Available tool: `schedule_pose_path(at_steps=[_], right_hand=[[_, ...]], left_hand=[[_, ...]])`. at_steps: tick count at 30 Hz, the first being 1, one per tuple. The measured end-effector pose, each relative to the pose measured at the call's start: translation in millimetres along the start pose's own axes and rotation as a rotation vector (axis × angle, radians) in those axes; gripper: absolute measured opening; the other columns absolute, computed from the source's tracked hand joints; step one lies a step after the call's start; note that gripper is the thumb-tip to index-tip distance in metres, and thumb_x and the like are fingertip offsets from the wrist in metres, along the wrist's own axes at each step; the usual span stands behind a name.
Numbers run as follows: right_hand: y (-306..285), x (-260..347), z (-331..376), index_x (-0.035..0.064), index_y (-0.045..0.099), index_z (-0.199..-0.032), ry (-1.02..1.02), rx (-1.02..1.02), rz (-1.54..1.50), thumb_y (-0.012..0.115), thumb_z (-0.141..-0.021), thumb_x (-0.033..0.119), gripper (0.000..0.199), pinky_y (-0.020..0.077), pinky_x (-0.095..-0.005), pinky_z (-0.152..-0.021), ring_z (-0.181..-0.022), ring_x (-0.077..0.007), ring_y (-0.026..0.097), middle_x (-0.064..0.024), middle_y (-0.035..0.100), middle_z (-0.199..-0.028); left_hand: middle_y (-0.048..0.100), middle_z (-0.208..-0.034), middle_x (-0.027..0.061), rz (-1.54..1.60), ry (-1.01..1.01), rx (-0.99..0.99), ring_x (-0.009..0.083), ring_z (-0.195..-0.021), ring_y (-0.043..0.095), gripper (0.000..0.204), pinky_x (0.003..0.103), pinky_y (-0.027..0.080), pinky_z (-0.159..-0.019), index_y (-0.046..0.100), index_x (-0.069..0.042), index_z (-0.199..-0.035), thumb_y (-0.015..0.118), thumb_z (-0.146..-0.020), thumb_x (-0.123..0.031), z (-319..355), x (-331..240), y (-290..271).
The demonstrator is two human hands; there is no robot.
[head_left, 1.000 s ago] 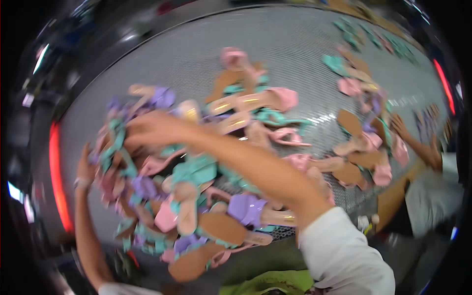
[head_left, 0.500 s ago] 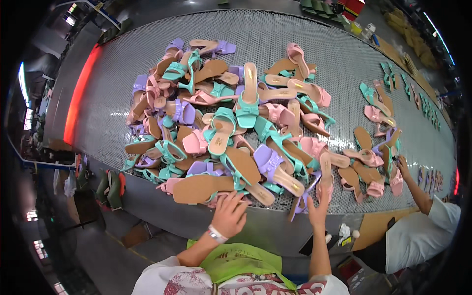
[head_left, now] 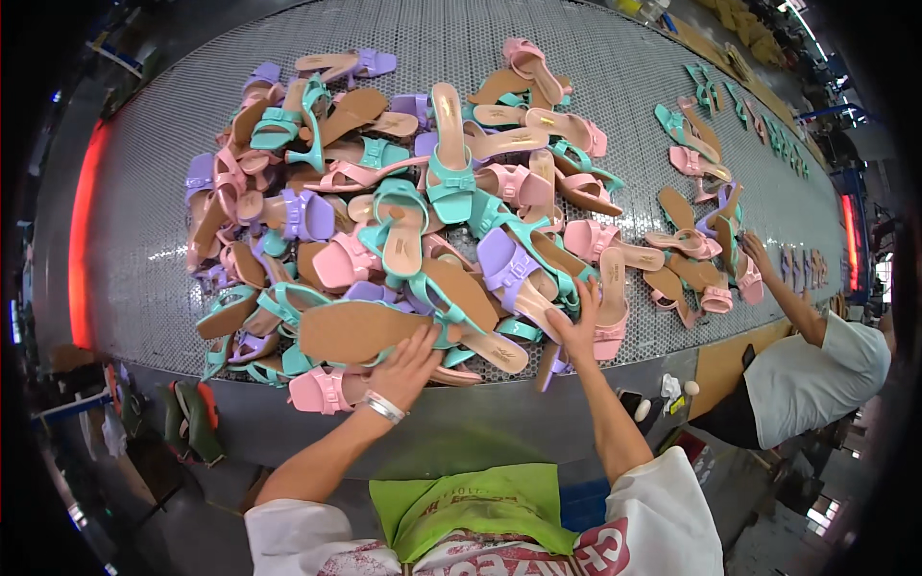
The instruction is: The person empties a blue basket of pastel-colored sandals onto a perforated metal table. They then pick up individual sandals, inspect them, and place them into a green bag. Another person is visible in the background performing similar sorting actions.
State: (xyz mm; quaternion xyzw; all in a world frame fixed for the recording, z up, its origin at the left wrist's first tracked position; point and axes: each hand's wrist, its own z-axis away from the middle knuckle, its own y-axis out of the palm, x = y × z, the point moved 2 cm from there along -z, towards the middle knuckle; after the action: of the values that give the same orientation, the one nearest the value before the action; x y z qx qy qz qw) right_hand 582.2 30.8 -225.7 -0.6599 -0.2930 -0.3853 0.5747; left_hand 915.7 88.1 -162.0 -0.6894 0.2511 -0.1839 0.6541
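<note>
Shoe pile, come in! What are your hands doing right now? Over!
Left hand on upturned tan-soled sandal, grip unclear. Right hand touching pink strappy sandal. Heap of pink, teal, purple sandals crowds both. Another person's hand far right.

- A shoe factory floor, at a sorting or packing station.
- A long grey perforated work table [head_left: 615, 58] curves through the room, heaped with dozens of loose heeled sandals [head_left: 451, 163] in pink, teal, purple and tan.
- Further along the same table, a co-worker [head_left: 816, 370] in a white shirt handles another batch [head_left: 701, 240].
- Dark racks and stacked goods at the far edge look like storage, though the rim is too warped to be sure.
</note>
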Motion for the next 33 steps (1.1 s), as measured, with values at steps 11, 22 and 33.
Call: schedule_pose_path(at_steps=[11, 22, 33], right_hand=[[151.9, 103.4, 14.1, 0.0012, 0.04, -0.137, 0.036, -0.004, -0.109, 0.079, -0.066, 0.026, 0.085, 0.0242, -0.0435, -0.109, -0.134, -0.0348, 0.027, -0.0212, 0.029, -0.143], [320.0, 188.9, -15.3, 0.002, 0.039, -0.136, 0.127, 0.091, -0.41, 0.071, -0.075, 0.025, 0.072, 0.026, -0.0455, -0.109, -0.135, -0.0394, 0.026, -0.0246, 0.024, -0.147], [-104.2, -57.5, 43.8, 0.0034, 0.062, -0.111, 0.292, -0.372, -0.217, 0.063, -0.08, 0.006, 0.031, 0.0486, -0.0311, -0.078, -0.091, -0.0174, 0.06, -0.0077, 0.064, -0.101]], left_hand=[[0.051, -0.134, 0.0095, -0.079, -0.098, 0.036, 0.0277, -0.127, 0.045, 0.022, 0.048, 0.034, -0.103, 0.062, -0.013, -0.098, 0.057, -0.077, -0.017, 51.7, 164.9, -22.6], [0.044, -0.14, 0.0108, -0.418, -0.559, 0.206, 0.0351, -0.136, 0.031, 0.043, 0.051, 0.022, -0.111, 0.058, -0.006, -0.115, 0.066, -0.076, -0.023, 120.4, 344.6, -35.7], [0.052, -0.12, 0.0255, 0.48, -0.188, 0.117, 0.0438, -0.117, 0.045, 0.044, 0.051, 0.035, -0.099, 0.058, 0.001, -0.107, 0.068, -0.065, -0.009, -8.4, 14.7, 3.5]])
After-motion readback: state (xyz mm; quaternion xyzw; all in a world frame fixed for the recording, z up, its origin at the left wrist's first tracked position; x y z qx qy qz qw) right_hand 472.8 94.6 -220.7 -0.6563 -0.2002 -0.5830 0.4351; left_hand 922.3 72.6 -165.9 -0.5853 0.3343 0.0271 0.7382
